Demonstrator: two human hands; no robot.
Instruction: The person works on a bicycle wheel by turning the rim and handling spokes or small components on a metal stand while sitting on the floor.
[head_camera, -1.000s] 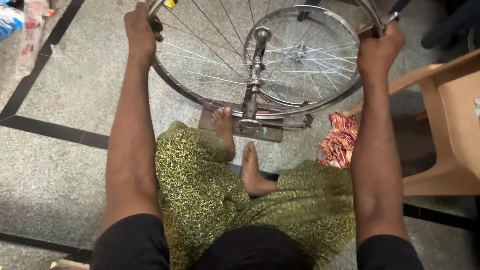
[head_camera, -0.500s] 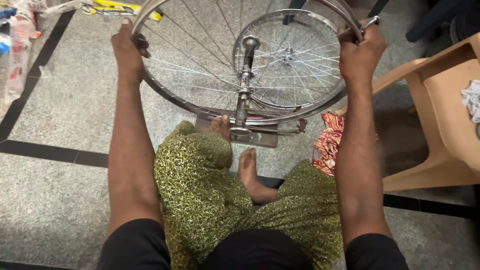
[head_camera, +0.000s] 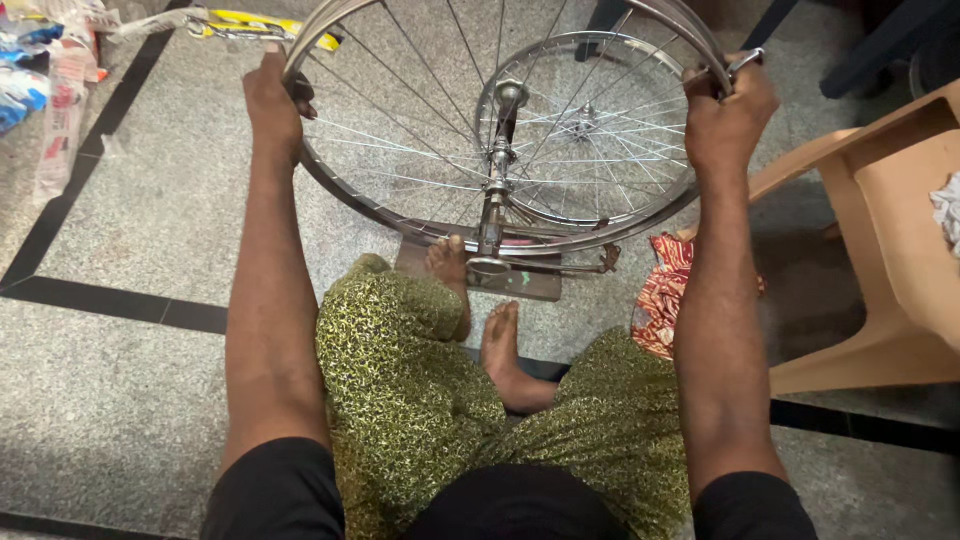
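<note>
A spoked bicycle wheel (head_camera: 400, 215) stands upright in a metal truing stand (head_camera: 492, 200) whose flat base (head_camera: 520, 285) rests on the floor in front of me. My left hand (head_camera: 270, 105) grips the rim on its left side. My right hand (head_camera: 728, 110) grips the rim on the right, with a small metal tool poking out above the fingers. I sit on the floor; my bare feet (head_camera: 500, 340) lie against the stand's base, and green patterned cloth covers my legs.
A tan plastic chair (head_camera: 880, 250) stands at the right. A red patterned cloth (head_camera: 662, 300) lies beside my right arm. Plastic packets (head_camera: 50, 70) sit at the top left, and a yellow object (head_camera: 270, 22) lies beyond the wheel. Black stripes cross the speckled grey floor.
The view has tilted, so the wheel and both hands sit lower in the picture and more of the rim shows. Both hands keep their hold on the rim.
</note>
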